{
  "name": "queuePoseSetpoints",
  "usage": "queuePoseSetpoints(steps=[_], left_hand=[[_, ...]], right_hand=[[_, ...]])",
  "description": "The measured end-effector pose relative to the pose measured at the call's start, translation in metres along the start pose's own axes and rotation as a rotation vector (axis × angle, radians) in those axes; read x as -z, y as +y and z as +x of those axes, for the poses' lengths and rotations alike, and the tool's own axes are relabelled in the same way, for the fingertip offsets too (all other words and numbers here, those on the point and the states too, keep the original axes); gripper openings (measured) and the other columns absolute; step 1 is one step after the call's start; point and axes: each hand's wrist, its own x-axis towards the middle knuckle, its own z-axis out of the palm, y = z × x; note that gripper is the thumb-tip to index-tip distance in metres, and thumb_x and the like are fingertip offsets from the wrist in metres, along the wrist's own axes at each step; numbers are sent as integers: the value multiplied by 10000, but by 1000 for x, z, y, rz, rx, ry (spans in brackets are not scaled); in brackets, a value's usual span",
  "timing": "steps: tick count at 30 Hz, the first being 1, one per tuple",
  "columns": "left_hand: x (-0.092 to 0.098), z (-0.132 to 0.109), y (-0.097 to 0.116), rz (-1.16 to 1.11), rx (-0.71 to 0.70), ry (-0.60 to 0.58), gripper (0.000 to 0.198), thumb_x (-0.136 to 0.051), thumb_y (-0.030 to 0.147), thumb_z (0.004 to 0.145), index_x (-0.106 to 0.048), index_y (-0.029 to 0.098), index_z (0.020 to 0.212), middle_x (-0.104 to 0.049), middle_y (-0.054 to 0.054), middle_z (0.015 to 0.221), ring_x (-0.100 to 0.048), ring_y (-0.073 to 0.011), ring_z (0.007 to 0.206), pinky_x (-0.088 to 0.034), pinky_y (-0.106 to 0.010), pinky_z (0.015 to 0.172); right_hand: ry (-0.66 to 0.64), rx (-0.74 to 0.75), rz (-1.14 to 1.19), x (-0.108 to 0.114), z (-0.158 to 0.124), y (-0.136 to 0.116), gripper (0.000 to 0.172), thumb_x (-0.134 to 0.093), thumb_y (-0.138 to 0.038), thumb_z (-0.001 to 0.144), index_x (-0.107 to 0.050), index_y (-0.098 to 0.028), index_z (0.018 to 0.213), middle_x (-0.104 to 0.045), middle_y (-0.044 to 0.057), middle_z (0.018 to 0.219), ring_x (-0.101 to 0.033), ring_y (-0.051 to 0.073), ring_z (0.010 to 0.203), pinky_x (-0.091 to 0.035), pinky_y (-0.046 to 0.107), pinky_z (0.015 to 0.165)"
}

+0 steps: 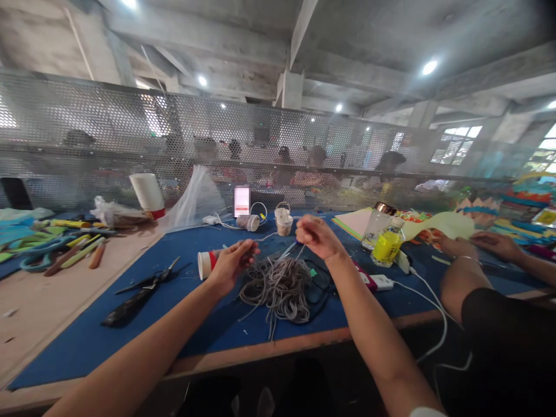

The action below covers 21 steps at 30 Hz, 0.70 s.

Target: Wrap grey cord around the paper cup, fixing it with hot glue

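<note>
My left hand [234, 265] is closed around a paper cup [204, 265] tipped on its side, its white rim and red band facing left. The cup's far end is mostly hidden by my fingers. To the right, my right hand [319, 237] is raised a little above the table, fingers pinched on a thin grey cord. Beneath and between both hands lies a loose, tangled heap of grey cord [282, 289]. A pair of black-handled scissors [150, 284] rests to the left of the cup, blades partly apart.
Behind my hands stand a small cup-shaped basket [284, 222], a cord-wrapped cup [247, 222] and a lit phone [242, 201]. A glass jar [377, 227], yellow bottle [388, 243] and power strip [373, 282] are at right. A co-worker's arm [464, 278] reaches in. Stacked cups [146, 194] stand left.
</note>
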Motion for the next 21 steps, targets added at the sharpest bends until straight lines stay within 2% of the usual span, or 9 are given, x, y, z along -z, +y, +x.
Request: queuePoseSetpoints(steps=[2, 5, 7, 9, 12, 15, 18, 21], left_hand=[[-6, -7, 4, -26, -58, -113, 355, -749, 366, 750, -698, 152, 1030, -707, -79, 980, -577, -78, 605, -471, -201, 574], [-12, -13, 5, 42, -71, -292, 477, -758, 325, 754, -628, 214, 1199, -699, -52, 982, -622, -116, 707, -491, -239, 671], [-13, -14, 1, 152, -105, -333, 429, -776, 327, 730, -659, 190, 1119, -697, -40, 901, -615, -127, 697, -469, -240, 651], [-13, -12, -3, 273, -129, -347, 321, -767, 370, 728, -690, 147, 946, -670, -25, 757, -581, -125, 631, -434, -238, 599], [-11, -8, -7, 402, -138, -327, 320, -717, 452, 754, -668, 136, 761, -574, 13, 583, -491, -105, 516, -356, -232, 508], [-10, -7, -7, 432, -166, -294, 356, -661, 477, 795, -652, 140, 681, -499, 34, 513, -422, -88, 468, -296, -225, 468], [-7, -5, -6, 378, -152, -204, 354, -658, 471, 797, -659, 142, 665, -506, 28, 513, -416, -79, 462, -293, -215, 457], [0, 0, -7, 276, -67, -92, 319, -704, 451, 758, -664, 145, 678, -553, 13, 562, -448, -75, 478, -321, -198, 455]], right_hand=[[-147, -104, -188, -9, 2, 7, 403, -616, -556, 809, -668, -159, 857, -477, -46, 527, -347, 70, 459, -260, 212, 458], [-282, -162, -442, -26, 3, 22, 369, -612, -496, 832, -701, -143, 889, -541, -36, 544, -419, 68, 464, -303, 202, 466], [-302, -141, -538, -34, 4, 30, 311, -602, -434, 845, -699, -139, 836, -566, -28, 571, -462, 71, 493, -335, 200, 498], [-305, -134, -589, -38, 5, 36, 269, -593, -384, 848, -694, -138, 811, -581, -24, 601, -488, 76, 520, -345, 200, 518], [-308, -156, -582, -36, 5, 36, 284, -603, -405, 837, -688, -136, 812, -568, -29, 607, -464, 75, 522, -328, 203, 516], [-287, -165, -494, -29, 6, 28, 369, -619, -494, 819, -675, -131, 785, -517, -37, 576, -419, 73, 524, -304, 208, 519], [-226, -165, -330, -20, 5, 17, 403, -644, -539, 792, -649, -139, 748, -470, -43, 569, -371, 68, 519, -266, 215, 512], [-149, -113, -105, -9, 2, 5, 393, -674, -542, 768, -605, -159, 716, -421, -52, 559, -305, 64, 498, -225, 225, 498]])
